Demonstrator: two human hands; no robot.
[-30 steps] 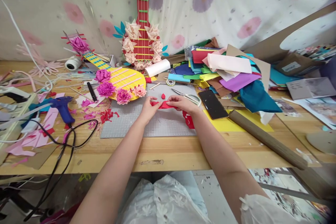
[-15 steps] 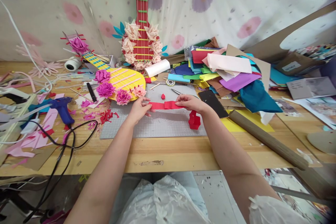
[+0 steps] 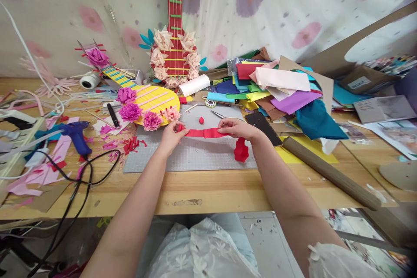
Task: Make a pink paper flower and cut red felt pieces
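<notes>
A strip of red crepe paper (image 3: 204, 133) stretches level between my two hands, with a fold or step near its middle. My left hand (image 3: 172, 137) pinches its left end. At the other end, my right hand (image 3: 236, 129) grips the strip between thumb and fingers. Below my right hand lies a cut red paper piece with a scalloped edge (image 3: 241, 150). A small red petal-like piece (image 3: 201, 120) rests beyond the strip on the grey cutting mat (image 3: 202, 160).
Left are a blue glue gun (image 3: 78, 139) with a looping black cord and paper scraps. Behind are a yellow flower-trimmed paper guitar (image 3: 163, 102) and a red one (image 3: 176, 58). Right are scissors (image 3: 218, 114), a black phone (image 3: 263, 128), piled colored paper (image 3: 283, 79) and a brown tube (image 3: 329, 171).
My left fingers have closed in on the strip's left end, where they were more spread before. The strip stays stretched in nearly the same place. The view has shifted slightly.
</notes>
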